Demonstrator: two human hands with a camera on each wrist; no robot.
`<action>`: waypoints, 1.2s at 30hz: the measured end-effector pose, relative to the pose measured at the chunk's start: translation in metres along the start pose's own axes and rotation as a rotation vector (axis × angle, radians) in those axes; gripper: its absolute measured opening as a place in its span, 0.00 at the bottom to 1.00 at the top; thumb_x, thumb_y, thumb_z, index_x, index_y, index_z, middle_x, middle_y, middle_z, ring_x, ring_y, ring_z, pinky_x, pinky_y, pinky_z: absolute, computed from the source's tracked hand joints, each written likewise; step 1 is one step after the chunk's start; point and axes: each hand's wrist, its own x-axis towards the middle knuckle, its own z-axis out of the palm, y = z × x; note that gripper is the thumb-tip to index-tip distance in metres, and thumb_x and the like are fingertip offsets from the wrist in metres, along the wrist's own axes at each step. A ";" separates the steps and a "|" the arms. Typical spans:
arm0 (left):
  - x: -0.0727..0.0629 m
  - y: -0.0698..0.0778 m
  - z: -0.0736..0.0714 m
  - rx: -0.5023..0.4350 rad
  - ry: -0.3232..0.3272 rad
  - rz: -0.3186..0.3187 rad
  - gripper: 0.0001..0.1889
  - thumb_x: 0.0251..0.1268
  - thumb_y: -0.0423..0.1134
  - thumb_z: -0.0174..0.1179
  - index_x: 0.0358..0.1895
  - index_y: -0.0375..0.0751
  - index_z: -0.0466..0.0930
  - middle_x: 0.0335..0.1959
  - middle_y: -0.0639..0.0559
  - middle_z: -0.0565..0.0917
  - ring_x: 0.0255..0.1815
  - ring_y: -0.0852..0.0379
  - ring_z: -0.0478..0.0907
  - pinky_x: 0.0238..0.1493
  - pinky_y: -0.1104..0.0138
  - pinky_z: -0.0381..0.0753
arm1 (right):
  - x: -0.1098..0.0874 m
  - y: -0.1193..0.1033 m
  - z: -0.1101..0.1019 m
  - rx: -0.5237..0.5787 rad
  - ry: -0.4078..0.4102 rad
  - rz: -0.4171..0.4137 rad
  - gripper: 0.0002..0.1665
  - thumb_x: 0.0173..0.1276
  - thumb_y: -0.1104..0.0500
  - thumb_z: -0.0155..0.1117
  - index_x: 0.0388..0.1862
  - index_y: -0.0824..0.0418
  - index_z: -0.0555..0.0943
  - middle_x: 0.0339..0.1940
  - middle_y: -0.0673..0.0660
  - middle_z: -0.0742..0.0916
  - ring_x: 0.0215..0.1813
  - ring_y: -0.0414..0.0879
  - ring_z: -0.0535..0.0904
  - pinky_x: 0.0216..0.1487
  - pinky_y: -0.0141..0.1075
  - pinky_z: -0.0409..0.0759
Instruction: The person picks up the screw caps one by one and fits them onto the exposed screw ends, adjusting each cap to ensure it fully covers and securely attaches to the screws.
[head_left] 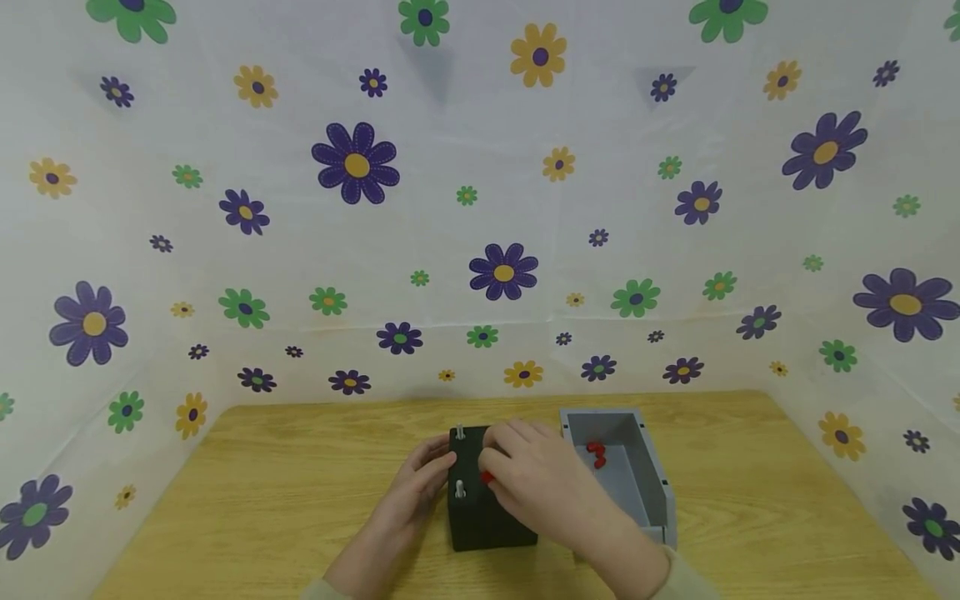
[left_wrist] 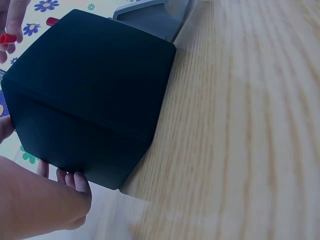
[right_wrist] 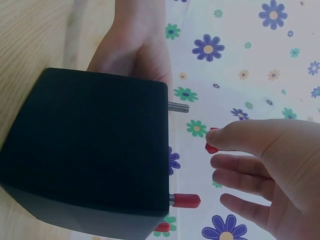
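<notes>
A black block (head_left: 492,525) stands on the table with bare metal threaded studs (head_left: 460,490) on its top at the left. My left hand (head_left: 411,492) holds the block's left side, thumb near the top edge and fingers along the side. Above the block, my right hand (head_left: 536,479) pinches a small red cap (right_wrist: 212,142) between thumb and forefinger. In the right wrist view this cap is apart from a bare stud (right_wrist: 179,107). Another red cap (right_wrist: 186,201) sits on a stud, and a further red cap (right_wrist: 162,227) shows partly behind the block.
A grey open bin (head_left: 656,458) stands right of the block, with several red caps (head_left: 597,454) inside. The wooden table (head_left: 300,475) ends at a white flowered sheet (head_left: 450,233) that rises behind and on both sides.
</notes>
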 end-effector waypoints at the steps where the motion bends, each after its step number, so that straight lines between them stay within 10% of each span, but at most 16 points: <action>1: 0.000 0.000 0.000 0.001 0.000 -0.001 0.30 0.78 0.43 0.59 0.77 0.36 0.65 0.74 0.39 0.67 0.70 0.48 0.75 0.83 0.47 0.61 | 0.000 0.000 0.001 0.002 -0.002 0.000 0.10 0.63 0.55 0.82 0.40 0.50 0.88 0.46 0.46 0.86 0.49 0.42 0.82 0.52 0.35 0.86; 36: 0.000 0.000 -0.001 -0.007 -0.024 0.000 0.30 0.78 0.42 0.58 0.77 0.36 0.64 0.76 0.37 0.65 0.75 0.42 0.71 0.83 0.44 0.58 | 0.008 -0.009 0.020 0.060 0.002 -0.012 0.09 0.63 0.54 0.83 0.38 0.50 0.89 0.44 0.46 0.86 0.47 0.41 0.82 0.50 0.32 0.85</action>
